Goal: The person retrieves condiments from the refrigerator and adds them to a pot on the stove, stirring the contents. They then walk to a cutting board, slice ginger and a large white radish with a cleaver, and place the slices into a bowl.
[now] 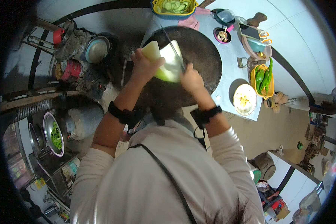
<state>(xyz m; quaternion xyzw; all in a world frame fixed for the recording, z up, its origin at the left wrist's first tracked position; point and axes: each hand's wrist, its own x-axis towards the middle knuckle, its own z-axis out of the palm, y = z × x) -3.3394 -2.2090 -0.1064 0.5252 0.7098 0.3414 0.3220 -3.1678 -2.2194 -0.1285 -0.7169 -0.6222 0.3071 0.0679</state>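
Observation:
My left hand (147, 66) holds a thick pale piece of peeled gourd or melon (151, 51) over a large round dark board or pan (207, 53). In my right hand (192, 78) is a knife (171, 44), its dark blade pointing up and to the left. Between the hands lies a larger pale piece with a bright green edge (168, 73); the blade passes across its right part. Glare and blur hide where the blade meets it. Both wrists wear black straps.
A yellow basket of pale green slices (160, 11) stands at the top. On the table's right are a small pink-rimmed bowl of garlic (223, 35), a yellow basket of green peppers (270, 91) and a plate of food (245, 100). Pots (97, 49) stand at the left.

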